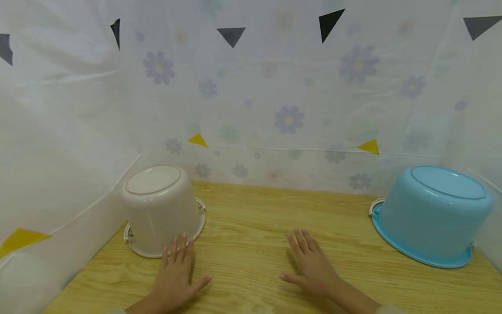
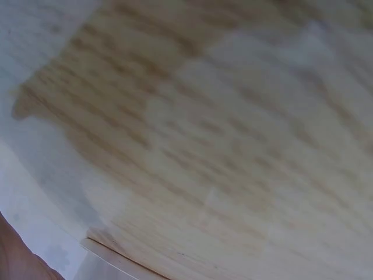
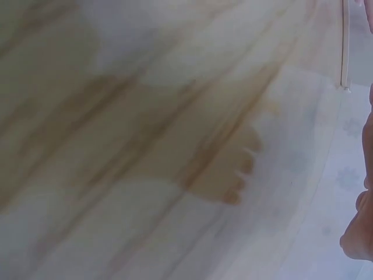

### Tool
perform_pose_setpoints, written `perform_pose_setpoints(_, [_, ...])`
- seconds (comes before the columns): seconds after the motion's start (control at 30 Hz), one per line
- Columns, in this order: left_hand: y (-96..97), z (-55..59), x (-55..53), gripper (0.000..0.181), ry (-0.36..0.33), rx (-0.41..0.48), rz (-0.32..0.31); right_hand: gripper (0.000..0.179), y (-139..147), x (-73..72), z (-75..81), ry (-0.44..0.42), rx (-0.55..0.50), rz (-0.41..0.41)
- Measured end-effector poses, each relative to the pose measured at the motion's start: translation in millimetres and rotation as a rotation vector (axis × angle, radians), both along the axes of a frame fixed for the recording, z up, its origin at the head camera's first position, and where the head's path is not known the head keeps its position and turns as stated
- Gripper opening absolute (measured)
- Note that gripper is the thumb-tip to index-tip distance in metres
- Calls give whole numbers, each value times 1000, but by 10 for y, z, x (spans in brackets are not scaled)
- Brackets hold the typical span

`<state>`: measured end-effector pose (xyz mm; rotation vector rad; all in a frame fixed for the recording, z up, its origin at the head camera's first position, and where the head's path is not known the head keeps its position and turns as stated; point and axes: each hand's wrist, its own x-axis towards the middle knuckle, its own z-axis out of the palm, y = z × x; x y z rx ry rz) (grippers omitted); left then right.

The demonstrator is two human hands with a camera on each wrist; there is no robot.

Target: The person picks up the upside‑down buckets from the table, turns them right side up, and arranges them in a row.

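Two upside-down buckets stand on the wood-grain table. The cream bucket is at the left, and the light blue bucket is at the right. My left hand is held palm down with fingers extended and thumb spread, its fingertips overlapping the cream bucket's near rim in the head view. Right of the middle, my right hand is likewise palm down with straight fingers, apart from the blue bucket. Neither hand holds anything. Each wrist view shows mostly tabletop, with part of the left hand and right hand at the edge.
A white sheet with printed flowers hangs behind the table, and a plain white sheet closes the left side. Black triangles and yellow triangles are on the sheets. A pale handle shows beside the blue bucket.
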<state>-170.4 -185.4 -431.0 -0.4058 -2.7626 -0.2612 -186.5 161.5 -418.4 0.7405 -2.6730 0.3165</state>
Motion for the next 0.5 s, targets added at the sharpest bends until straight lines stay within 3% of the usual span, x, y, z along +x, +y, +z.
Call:
perform_pose_setpoints(0.17, [-29,-4,12,98,30,-6,1,92,-86,-59,11,-35,13,17])
perform_pose_setpoints(0.5, [-120,-25,55,95,14,-8,18,90,-279,-159,23,-170,-20,67])
